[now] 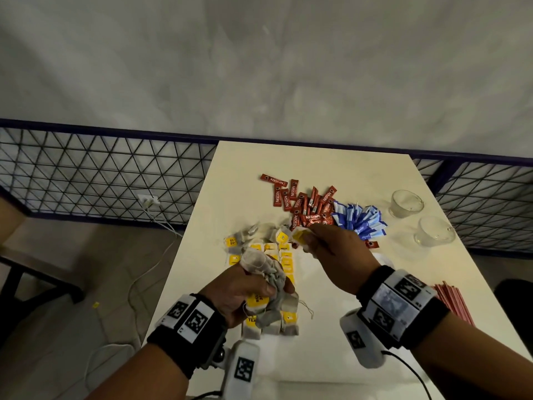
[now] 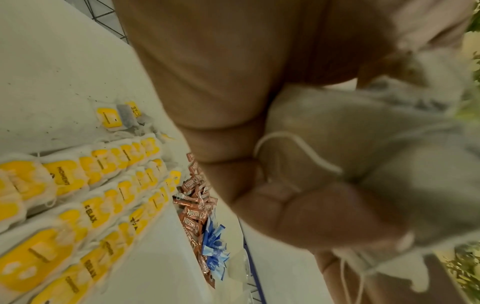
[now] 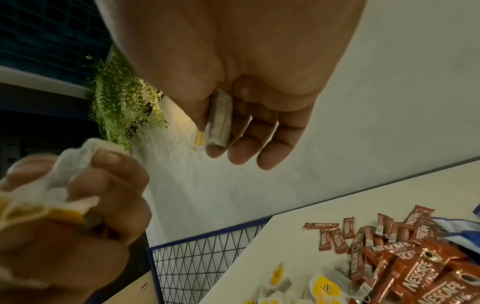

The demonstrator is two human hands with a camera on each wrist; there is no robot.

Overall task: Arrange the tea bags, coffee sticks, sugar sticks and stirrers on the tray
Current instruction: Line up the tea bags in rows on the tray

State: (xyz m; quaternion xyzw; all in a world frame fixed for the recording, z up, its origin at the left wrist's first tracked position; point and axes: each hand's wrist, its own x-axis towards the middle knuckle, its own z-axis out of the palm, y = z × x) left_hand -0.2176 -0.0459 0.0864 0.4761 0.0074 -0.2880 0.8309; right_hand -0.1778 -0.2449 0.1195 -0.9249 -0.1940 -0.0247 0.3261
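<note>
My left hand (image 1: 245,290) is clenched round a crumpled bunch of tea bags (image 1: 265,272), held above the laid rows (image 1: 271,284) of yellow-tagged bags on the table (image 1: 331,327). From the left wrist view those rows sit in neat overlapping lines, so I judge the tea bag step is the one in hand and partly done. I see no tray in any view; the rows lie straight on the table as far as I can tell.

Right of the rows, my right hand (image 1: 334,249) pinches a single bag (image 1: 300,236) between thumb and fingers; the other fingers hang loose. It hovers near the far end of the rows, just beside the loose bags (image 1: 259,230) not yet sorted.

Further right and beyond the rows lies the coffee pile (image 1: 305,203), jumbled, and touching its right side the sugar pile (image 1: 360,220). Well right of the rows stand two glass cups (image 1: 406,203), and at the table's right edge a stack of red stirrers (image 1: 452,301).

Next, I think, the single bag should go down flat, tag up, in line with the rows. Its string could snag the bunch in my left hand, so I would keep the hands apart while placing.
</note>
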